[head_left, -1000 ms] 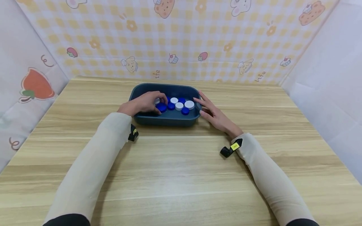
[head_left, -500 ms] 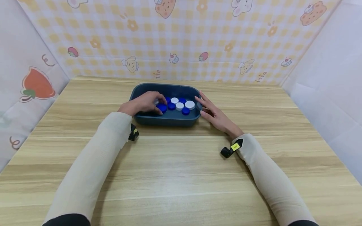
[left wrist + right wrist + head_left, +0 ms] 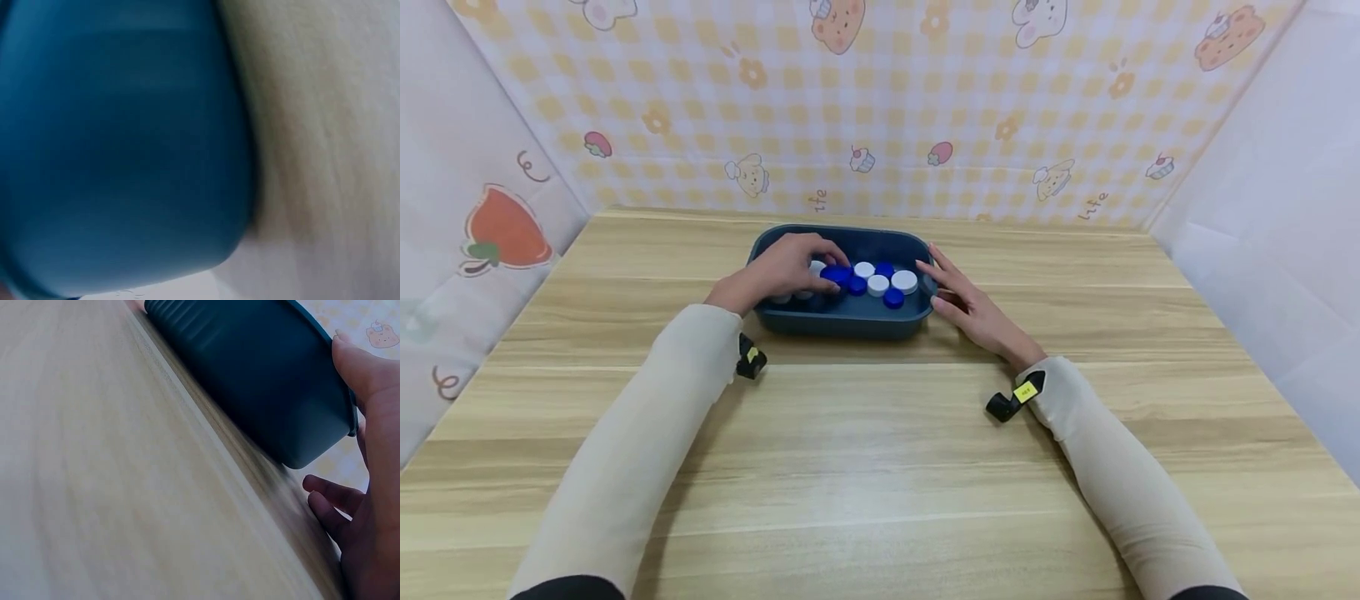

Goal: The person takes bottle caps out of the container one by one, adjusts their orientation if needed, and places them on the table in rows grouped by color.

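Inside the tray (image 3: 850,327), pinches with left hand (image 3: 788,268) a blue cap (image 3: 832,273) just rightward; touches tray's end with loose right hand (image 3: 967,302).

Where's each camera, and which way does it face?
Head: worn on the head, faces forward-down at blue tub, caps; left hand, right hand, sleeves show.
Left wrist: worn there, faces tub's outer wall; perhaps a skin sliver.
Right wrist: worn there, faces tub and tabletop; right hand shows.
Shared by both wrist views: tub, tabletop.
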{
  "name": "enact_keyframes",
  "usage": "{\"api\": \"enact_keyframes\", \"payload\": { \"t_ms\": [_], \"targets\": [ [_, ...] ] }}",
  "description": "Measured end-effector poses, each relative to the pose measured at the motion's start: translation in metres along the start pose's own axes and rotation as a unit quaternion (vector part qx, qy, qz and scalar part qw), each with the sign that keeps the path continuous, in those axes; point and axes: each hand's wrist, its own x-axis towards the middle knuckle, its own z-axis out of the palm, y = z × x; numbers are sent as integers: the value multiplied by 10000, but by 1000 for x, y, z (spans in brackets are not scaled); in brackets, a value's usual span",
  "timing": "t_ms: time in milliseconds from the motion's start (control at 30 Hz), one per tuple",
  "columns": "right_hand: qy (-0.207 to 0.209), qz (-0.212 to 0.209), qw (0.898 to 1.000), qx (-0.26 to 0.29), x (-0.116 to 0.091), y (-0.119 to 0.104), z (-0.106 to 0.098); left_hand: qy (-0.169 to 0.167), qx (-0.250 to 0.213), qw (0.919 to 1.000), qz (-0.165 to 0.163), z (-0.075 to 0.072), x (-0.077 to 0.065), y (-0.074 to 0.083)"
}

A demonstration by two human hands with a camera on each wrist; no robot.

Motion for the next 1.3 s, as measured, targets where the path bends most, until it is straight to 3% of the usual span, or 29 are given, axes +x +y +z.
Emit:
{"api": "enact_keyframes", "payload": {
  "t_ms": [167,433,700,900,1000,1133,1300],
  "targets": [
    [31,22,10000,-10,0,0,1,439,92,9988,189,-6,-17,10],
    [-13,47,9999,-152,0,-1,0,1070,109,9927,538,-3,-63,19],
    [-134,91,9998,-79,1,-2,-1,1596,309,9812,1038,-5,-98,20],
    [-117,28,9999,-33,2,25,1,1596,207,9805,1129,-6,-108,18],
    [-128,31,9999,-77,2,22,0,1576,188,9796,1229,-6,-113,18],
    [-216,121,9997,-56,2,0,-2,1573,147,9761,1490,-5,-120,19],
    [-217,132,9997,-50,0,4,-4,1515,100,9755,1595,-2,-128,21]
  ]
}}
